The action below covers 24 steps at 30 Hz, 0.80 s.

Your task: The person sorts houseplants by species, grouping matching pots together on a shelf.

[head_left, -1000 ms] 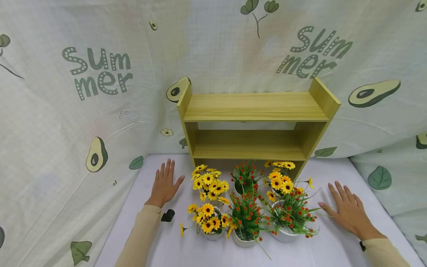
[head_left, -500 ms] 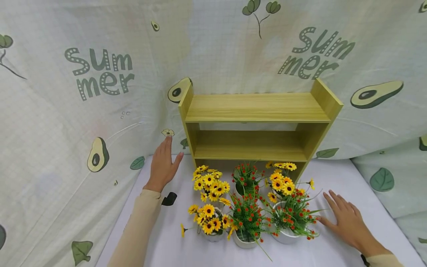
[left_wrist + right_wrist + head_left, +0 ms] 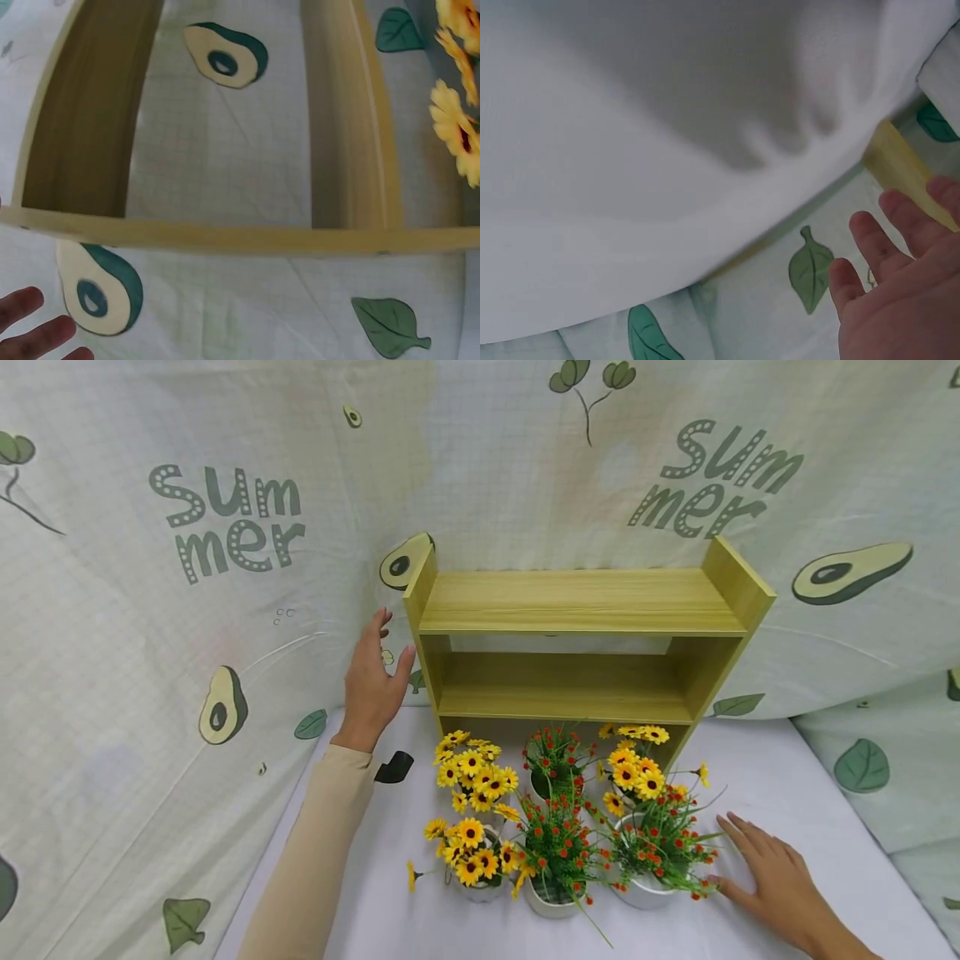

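A light wooden shelf rack point(image 3: 577, 602) stands at the back of the white table point(image 3: 420, 935). My left hand point(image 3: 375, 681) is raised just left of the rack's left side panel, fingers relaxed, holding nothing. In the left wrist view its fingers point(image 3: 37, 334) appear at the lower left, below the panel edge. My right hand point(image 3: 776, 877) hovers over the table, fingers extended, close to the front right pot of red flowers point(image 3: 660, 847). Grass blades from that pot reach toward its fingertips. In the right wrist view the right fingers point(image 3: 877, 244) are spread and bare.
In front of the rack stand several potted artificial plants: yellow daisies point(image 3: 480, 856) at left, red-flowered grass point(image 3: 555, 843) in the middle, more yellow daisies point(image 3: 637, 772) at right. A printed cloth point(image 3: 225, 635) hangs behind and beside the table.
My left hand has lifted off the table and moved up beside the rack's left side. My right hand has come off the table and shifted slightly left and down toward the front right pot.
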{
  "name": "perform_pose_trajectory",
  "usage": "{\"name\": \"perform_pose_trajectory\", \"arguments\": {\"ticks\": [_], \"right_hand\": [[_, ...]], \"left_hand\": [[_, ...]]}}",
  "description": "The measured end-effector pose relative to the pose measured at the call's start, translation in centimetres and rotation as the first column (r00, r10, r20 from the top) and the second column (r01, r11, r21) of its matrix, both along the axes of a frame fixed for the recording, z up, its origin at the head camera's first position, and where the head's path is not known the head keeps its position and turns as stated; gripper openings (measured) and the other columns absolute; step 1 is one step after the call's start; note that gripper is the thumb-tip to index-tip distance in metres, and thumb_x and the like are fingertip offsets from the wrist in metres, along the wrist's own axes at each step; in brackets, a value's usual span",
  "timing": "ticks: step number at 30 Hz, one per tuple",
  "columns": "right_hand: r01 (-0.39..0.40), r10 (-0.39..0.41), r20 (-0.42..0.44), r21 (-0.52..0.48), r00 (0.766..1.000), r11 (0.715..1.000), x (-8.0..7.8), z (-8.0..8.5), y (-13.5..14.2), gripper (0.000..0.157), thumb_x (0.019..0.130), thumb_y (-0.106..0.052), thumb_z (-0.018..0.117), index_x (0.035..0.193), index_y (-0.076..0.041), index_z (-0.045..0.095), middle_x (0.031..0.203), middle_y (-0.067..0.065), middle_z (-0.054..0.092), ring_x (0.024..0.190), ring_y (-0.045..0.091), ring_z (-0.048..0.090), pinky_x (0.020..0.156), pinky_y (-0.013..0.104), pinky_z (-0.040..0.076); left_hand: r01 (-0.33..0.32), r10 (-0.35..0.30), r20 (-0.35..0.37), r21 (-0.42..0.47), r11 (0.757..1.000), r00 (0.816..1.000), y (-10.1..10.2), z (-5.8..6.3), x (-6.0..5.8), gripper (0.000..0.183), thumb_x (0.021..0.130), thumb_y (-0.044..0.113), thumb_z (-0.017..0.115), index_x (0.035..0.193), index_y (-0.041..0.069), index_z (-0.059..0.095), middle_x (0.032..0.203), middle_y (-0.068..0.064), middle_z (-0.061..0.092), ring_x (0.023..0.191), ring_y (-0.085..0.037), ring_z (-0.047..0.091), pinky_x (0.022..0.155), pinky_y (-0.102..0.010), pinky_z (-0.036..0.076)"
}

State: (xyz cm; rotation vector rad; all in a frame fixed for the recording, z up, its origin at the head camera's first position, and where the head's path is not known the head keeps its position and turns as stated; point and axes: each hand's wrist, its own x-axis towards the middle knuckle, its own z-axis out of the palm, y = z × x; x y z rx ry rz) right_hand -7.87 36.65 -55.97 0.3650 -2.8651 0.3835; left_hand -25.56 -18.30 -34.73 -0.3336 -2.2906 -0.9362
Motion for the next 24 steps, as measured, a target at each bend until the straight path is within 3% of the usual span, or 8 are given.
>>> {"name": "perform_pose_trajectory", "arguments": {"ticks": [8, 17, 24], "right_hand": [[-0.021, 0.021, -0.003, -0.055, 1.0, 0.998, 1.0, -0.4, -0.8, 0.098, 0.067, -0.033, 0.096, 0.148, 0.002, 0.053, 0.143, 0.028, 0.056, 0.12, 0.052, 0.053, 0.092, 0.071, 0.037], [-0.039, 0.038, -0.008, -0.081, 0.999, 0.996, 1.9, -0.5, -1.8, 0.088, 0.062, -0.038, 0.1, 0.132, 0.001, 0.063, 0.131, 0.025, 0.067, 0.116, 0.044, 0.061, 0.087, 0.06, 0.041], [-0.034, 0.048, 0.093, -0.15, 0.994, 0.988, 1.8, 0.2, -2.5, 0.091, 0.065, -0.038, 0.1, 0.132, 0.008, 0.06, 0.127, 0.029, 0.068, 0.113, 0.052, 0.064, 0.087, 0.072, 0.047]], "left_hand": [[0.064, -0.057, -0.064, 0.103, 0.993, 0.996, 1.2, 1.8, -0.6, 0.064, 0.107, 0.022, 0.063, 0.161, 0.0, 0.038, 0.156, -0.017, 0.051, 0.131, -0.036, 0.057, 0.107, -0.052, 0.05], [0.102, -0.081, -0.169, 0.12, 0.988, 0.982, 2.4, 3.1, -1.2, 0.054, 0.104, 0.012, 0.066, 0.154, -0.001, 0.049, 0.145, -0.021, 0.058, 0.118, -0.037, 0.064, 0.094, -0.052, 0.059], [0.1, -0.07, -0.233, 0.119, 0.988, 0.97, 2.8, 3.4, -1.5, 0.039, 0.105, 0.009, 0.064, 0.142, -0.001, 0.061, 0.131, -0.022, 0.064, 0.108, -0.038, 0.07, 0.084, -0.052, 0.063]]}}
